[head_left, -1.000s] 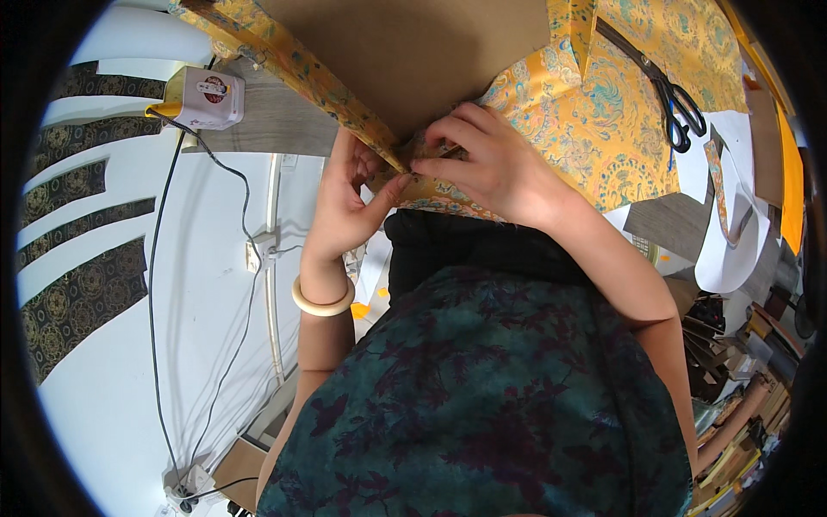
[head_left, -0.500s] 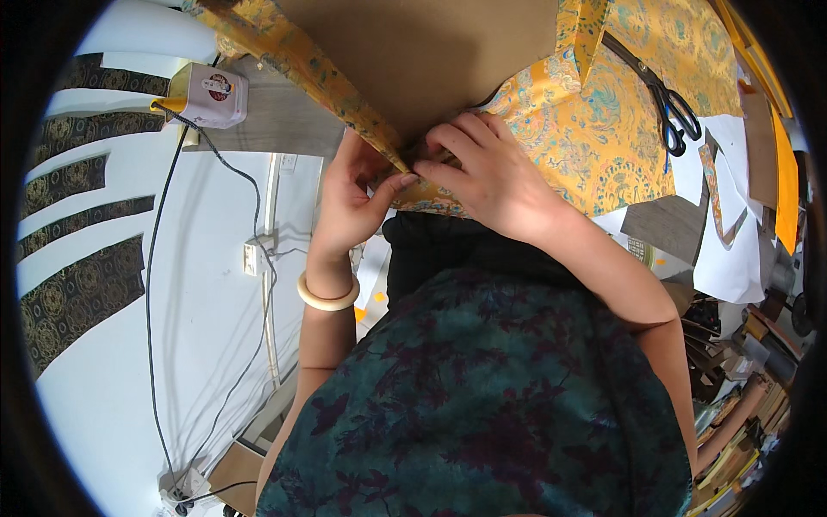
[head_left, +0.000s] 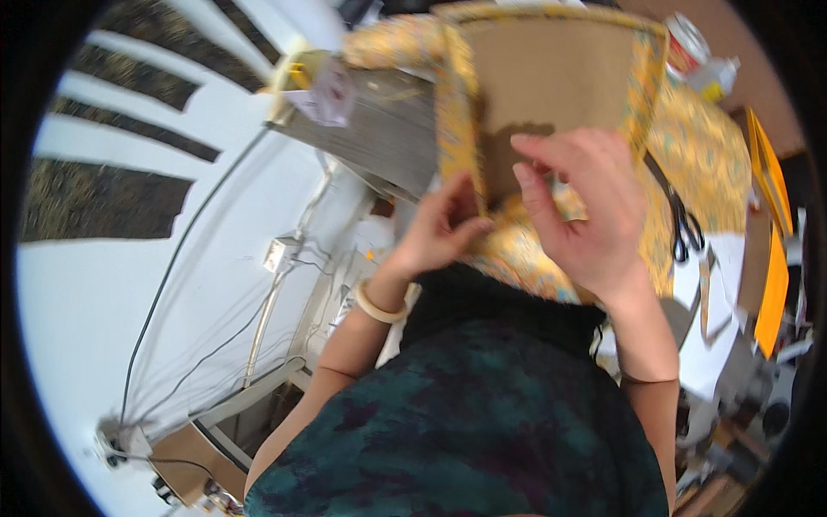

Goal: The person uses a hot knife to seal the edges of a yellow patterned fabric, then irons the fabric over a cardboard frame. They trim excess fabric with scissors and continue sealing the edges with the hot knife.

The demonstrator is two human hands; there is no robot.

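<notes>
A brown board (head_left: 551,86) lies in front of me, with yellow patterned fabric (head_left: 457,112) folded over its edges. My left hand (head_left: 444,228), a cream bangle on its wrist, is closed on the fabric-covered board at the near left corner, thumb and fingers pinching the edge. My right hand (head_left: 590,207) hovers over the board's near part, thumb and fingers apart, nothing visible in them. Motion blurs it slightly. Under both hands, more of the yellow fabric spreads along the near edge, partly hidden by the right hand.
Black scissors (head_left: 682,226) lie on fabric to the right, beside white paper (head_left: 706,362). A pale container (head_left: 332,95) stands on the grey wooden surface (head_left: 379,129) at left. A can (head_left: 687,43) is at the far right. Dark patterned strips (head_left: 108,202) and cables are along the white wall.
My right hand has come away from the corner and moved right, its fingers spreading. The left hand remains at the corner. The view has shifted, showing more of the board's far side.
</notes>
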